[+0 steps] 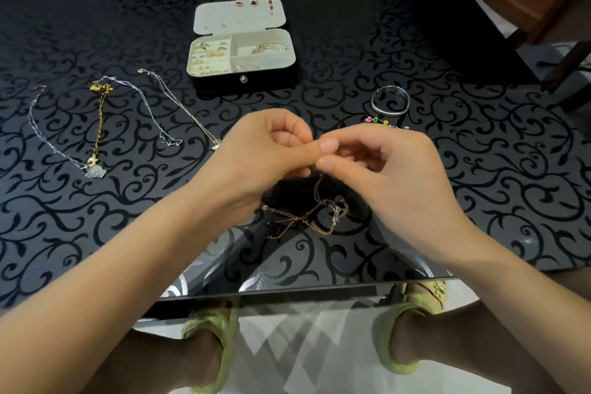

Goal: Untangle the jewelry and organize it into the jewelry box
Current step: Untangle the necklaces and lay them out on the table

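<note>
We pinch the tangled chains point(315, 216) between both hands.
Left hand point(262, 147) and right hand point(390, 166) meet thumb to thumb; strands hang down onto the surface point(479, 185), before the open jewelry box point(217, 83).

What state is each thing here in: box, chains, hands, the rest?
jewelry box: open, lid tipped back, compartments partly filled.
left hand: pinches the tangled chains.
right hand: pinches the tangled chains.
tangled chains: knotted, hanging below both hands.
necklaces at left: laid out flat.
bangle: lying flat.
</note>
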### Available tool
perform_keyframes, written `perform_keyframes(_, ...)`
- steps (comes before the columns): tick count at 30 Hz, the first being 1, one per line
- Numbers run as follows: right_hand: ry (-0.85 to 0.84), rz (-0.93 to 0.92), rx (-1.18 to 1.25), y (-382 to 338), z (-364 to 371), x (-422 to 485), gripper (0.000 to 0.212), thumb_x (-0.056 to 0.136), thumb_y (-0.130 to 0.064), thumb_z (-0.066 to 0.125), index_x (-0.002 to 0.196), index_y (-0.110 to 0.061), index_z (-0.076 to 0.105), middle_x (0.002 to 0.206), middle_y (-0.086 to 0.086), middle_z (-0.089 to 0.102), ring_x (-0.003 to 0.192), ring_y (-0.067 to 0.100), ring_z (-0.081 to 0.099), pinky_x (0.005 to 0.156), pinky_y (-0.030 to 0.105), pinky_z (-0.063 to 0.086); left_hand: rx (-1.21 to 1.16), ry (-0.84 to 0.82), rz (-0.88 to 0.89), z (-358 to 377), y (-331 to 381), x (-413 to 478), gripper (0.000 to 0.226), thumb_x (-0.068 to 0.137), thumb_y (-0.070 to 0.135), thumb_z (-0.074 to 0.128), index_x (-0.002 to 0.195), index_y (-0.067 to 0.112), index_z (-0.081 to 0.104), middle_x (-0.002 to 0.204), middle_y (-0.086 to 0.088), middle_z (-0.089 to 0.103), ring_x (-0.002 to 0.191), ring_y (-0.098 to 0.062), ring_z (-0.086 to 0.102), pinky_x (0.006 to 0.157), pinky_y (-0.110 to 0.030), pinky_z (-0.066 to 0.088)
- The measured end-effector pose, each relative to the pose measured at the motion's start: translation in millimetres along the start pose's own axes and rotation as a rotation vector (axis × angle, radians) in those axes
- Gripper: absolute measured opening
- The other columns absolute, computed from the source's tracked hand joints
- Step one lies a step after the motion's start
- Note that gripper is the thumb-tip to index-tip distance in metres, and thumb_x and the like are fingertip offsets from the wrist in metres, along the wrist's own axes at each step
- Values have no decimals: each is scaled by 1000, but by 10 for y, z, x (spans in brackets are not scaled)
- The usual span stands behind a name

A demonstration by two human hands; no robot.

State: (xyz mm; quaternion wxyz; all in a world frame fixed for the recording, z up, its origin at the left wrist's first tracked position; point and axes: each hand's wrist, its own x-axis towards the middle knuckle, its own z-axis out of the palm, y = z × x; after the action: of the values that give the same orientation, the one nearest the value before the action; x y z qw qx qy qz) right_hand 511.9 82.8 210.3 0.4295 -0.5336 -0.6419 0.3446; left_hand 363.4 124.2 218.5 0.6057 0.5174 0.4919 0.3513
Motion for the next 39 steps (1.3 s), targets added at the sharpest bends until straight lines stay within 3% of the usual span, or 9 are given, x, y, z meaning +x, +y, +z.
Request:
perform_keyframes(4, 18, -7, -69, -8, -16, 31, 12, 79, -19, 73, 92, -19, 75, 78, -9, 71, 74, 6, 65, 70, 25, 54, -209, -55, -96, -25, 18, -18, 13, 58, 19, 72, 55, 14, 60, 63, -7, 66, 55, -10, 61, 59, -16, 53)
perform_keyframes(7, 46, 0, -63, -26, -26, 18, 8, 79, -18, 73, 87, -19, 74, 75, -11, 70, 69, 2, 64, 66, 16, 50, -215, -66, -115, -95, 7, -55, 11, 68, 12, 70, 66, 8, 60, 69, -9, 69, 63, -12, 65, 62, -16, 54)
perform_keyframes(13, 17, 36, -44, -107, -70, -29, 9, 77, -17, 74, 86, -18, 74, 74, -9, 70, 67, 3, 63, 64, 15, 50, 808, 21, 64, -122, -192, -109, 13, 78, 27, 73, 68, 22, 67, 59, 11, 60, 54, 5, 52, 56, -6, 38)
perform_keyframes(17, -31, 56, -25, -124, -71, -54, 9, 78, -16, 73, 87, -19, 74, 72, -8, 70, 68, 4, 64, 65, 18, 53, 1039, -33, 156, 18, -261, -156, 13, 79, 34, 70, 78, 22, 67, 68, 13, 54, 64, 0, 49, 58, -9, 37)
perform_keyframes(20, -63, 72, -50, -94, -69, -63, 10, 78, -15, 73, 86, -20, 74, 67, -11, 67, 63, 0, 60, 63, 13, 48, 1085, -15, 208, 67, -314, -137, 14, 81, 32, 68, 86, 19, 69, 76, 11, 52, 76, -7, 49, 70, -19, 41)
perform_keyframes(25, -153, 131, -135, -3, -77, -75, 11, 79, -14, 72, 87, -22, 74, 69, -10, 67, 63, 1, 61, 64, 15, 51, 1109, -22, 182, 87, -285, -97, 10, 84, 26, 64, 87, 19, 71, 67, 14, 46, 73, -7, 47, 65, -15, 33)
perform_keyframes(31, -257, 190, -285, 97, -22, -90, 13, 85, -14, 67, 88, -25, 73, 71, -9, 68, 63, 2, 62, 64, 13, 51, 1324, -107, 249, 184, -309, -100, 19, 95, 15, 45, 103, 12, 62, 105, -3, 56, 100, -18, 50, 82, -24, 38)
perform_keyframes(34, -281, 165, -436, 113, 19, -103, 9, 85, -22, 66, 90, -27, 73, 75, -19, 61, 70, -6, 55, 66, 7, 40, 1368, -139, 279, 171, -352, -121, 18, 95, 11, 41, 91, 13, 58, 101, -4, 54, 95, -18, 46, 82, -26, 37)
perform_keyframes(39, -296, 88, -617, 163, 111, -120, 9, 86, -30, 64, 90, -28, 71, 88, -13, 59, 87, 6, 47, 81, 22, 32, 1104, -46, 108, 77, -357, -155, 15, 93, 9, 48, 87, 10, 61, 85, 8, 47, 82, -14, 48, 68, -18, 32)
